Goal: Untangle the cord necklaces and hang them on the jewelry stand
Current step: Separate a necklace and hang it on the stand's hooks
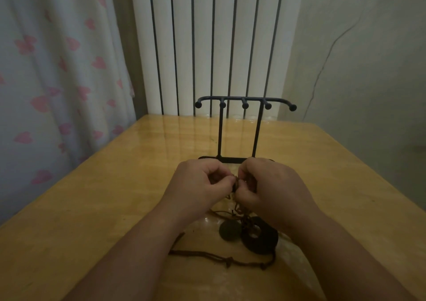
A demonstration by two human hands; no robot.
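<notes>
My left hand [202, 183] and my right hand [272, 185] meet above the table, and each pinches the knotted brown cords [235, 185] between thumb and fingers. Below them the tangled cord necklaces [237, 213] hang down to the tabletop. A dark round pendant [230, 230] and a dark ring-shaped pendant [259, 235] lie side by side on the wood. One cord loop [219, 255] trails toward me. The black metal jewelry stand [245, 103] stands just beyond my hands, its knobbed hooks bare.
The wooden table [103, 208] stretches left and right of my arms. A white radiator [214, 42] stands behind the far edge, a heart-patterned curtain [57, 81] hangs at the left, and a plain wall [357, 70] is at the right.
</notes>
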